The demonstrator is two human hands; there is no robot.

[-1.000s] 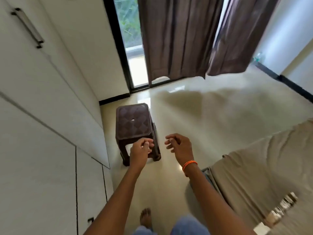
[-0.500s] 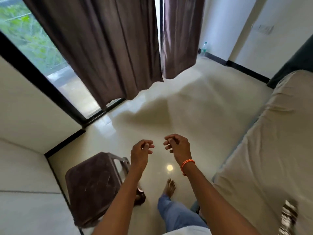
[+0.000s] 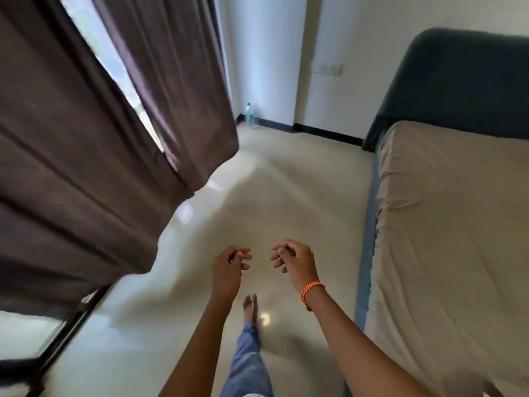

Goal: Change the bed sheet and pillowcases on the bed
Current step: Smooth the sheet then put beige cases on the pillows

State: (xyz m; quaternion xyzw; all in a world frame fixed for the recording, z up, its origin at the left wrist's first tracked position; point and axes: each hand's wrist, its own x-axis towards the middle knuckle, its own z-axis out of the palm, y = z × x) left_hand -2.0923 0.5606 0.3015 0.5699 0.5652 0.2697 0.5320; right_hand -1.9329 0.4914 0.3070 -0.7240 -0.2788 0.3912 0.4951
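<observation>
Both hands hang in the air over the floor (image 3: 286, 179), just off the left side of the bed (image 3: 446, 224): the left hand (image 3: 227, 267) has its fingers loosely curled with the thumb tip near the forefinger, and nothing shows between them; the right hand (image 3: 296, 260), nearer the bed, is curled in the same loose way and also holds nothing that can be seen. An orange braided band (image 3: 312, 289) circles the right wrist. On the bed lies a beige sheet (image 3: 458, 267), wrinkled along the near edge and covering the mattress up to the dark blue-grey headboard (image 3: 458, 81) at the bed's far end; a strip of blue bed frame (image 3: 369, 224) shows below the sheet's edge on the floor side. Pillows or pillowcases do not show in this view. Away from the bed, across the floor, brown curtains (image 3: 86, 138) hang in front of a bright window. Beyond the bed's head corner, a clear plastic bottle (image 3: 249, 116) stands on the floor against the white wall (image 3: 266, 53). Below the hands, beside the bed, a bare foot (image 3: 250, 306) and a blue trouser leg (image 3: 247, 362) step on the floor
</observation>
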